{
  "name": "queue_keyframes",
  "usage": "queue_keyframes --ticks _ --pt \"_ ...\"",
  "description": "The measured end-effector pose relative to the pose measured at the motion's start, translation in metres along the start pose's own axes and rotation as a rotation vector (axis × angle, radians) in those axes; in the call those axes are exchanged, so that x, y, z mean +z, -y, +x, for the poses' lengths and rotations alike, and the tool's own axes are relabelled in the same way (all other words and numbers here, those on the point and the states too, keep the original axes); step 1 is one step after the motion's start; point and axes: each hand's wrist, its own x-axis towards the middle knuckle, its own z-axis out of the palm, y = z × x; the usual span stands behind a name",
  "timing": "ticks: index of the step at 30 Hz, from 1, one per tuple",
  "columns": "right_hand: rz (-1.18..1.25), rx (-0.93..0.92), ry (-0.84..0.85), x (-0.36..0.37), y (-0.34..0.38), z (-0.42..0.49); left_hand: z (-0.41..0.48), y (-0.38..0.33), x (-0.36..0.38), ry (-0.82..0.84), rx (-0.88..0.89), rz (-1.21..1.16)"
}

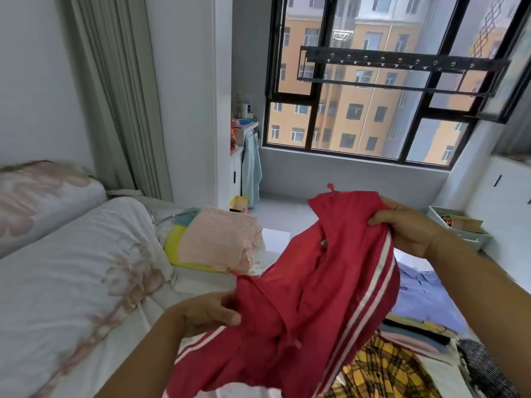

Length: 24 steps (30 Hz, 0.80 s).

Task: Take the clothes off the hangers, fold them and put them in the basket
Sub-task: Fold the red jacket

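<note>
Red garment (316, 282): white side stripes, held up in the air above the bed, stretched between both hands, bunched and unfolded.
Left hand (201, 311): pinches the garment's lower left edge, thumb on top of the cloth.
Right hand (411, 225): fingers curled round the upper right edge, gripping it.
Pink striped garment (221, 242): folded, lying on a yellow piece (172, 242) on the bed, beyond the left hand.
Floral duvet (71, 268): left, with a pillow (43, 191) behind.
Yellow plaid cloth (382, 366): beneath the red garment, partly hidden by it.
Light blue shirt (425, 291): spread flat under the right forearm.
Drying rack (402, 64): hangs before the window, bare.
Curtain (120, 96): drawn aside, left.
</note>
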Motion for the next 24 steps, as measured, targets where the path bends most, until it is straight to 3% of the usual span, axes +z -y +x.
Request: queue_keyframes --ticks 3,6,8,12,14,16,18,20,24 --pt "0.006 -0.008 0.047 0.011 0.002 0.0 0.014 0.006 0.026 -0.216 -0.044 -0.024" --pt "-0.001 -0.013 0.059 0.004 0.004 -0.007 0.019 0.007 0.042 -0.567 0.136 -0.012" --pt "0.015 -0.021 0.054 -0.009 0.006 -0.017 0.014 -0.004 0.044 -0.692 0.207 0.008" --pt "0.018 -0.022 -0.037 -0.034 0.0 -0.032 -0.002 -0.052 0.054 -0.725 0.292 0.05" --pt "0.013 -0.09 -0.139 -0.039 -0.002 -0.034 -0.007 -0.067 0.063 -0.679 0.316 -0.158" --pt "-0.013 -0.143 -0.17 -0.041 -0.005 -0.038 -0.011 -0.062 0.069 -0.617 0.112 -0.219" --pt "-0.098 -0.184 -0.121 -0.042 -0.012 -0.042 -0.019 -0.043 0.082 -0.566 -0.196 0.027" --pt "-0.194 -0.187 -0.063 -0.041 -0.024 -0.047 -0.026 -0.03 0.095 -0.527 -0.283 0.118" --pt "-0.172 -0.157 -0.08 -0.045 -0.051 -0.049 -0.04 -0.019 0.101 -0.654 0.117 -0.205"
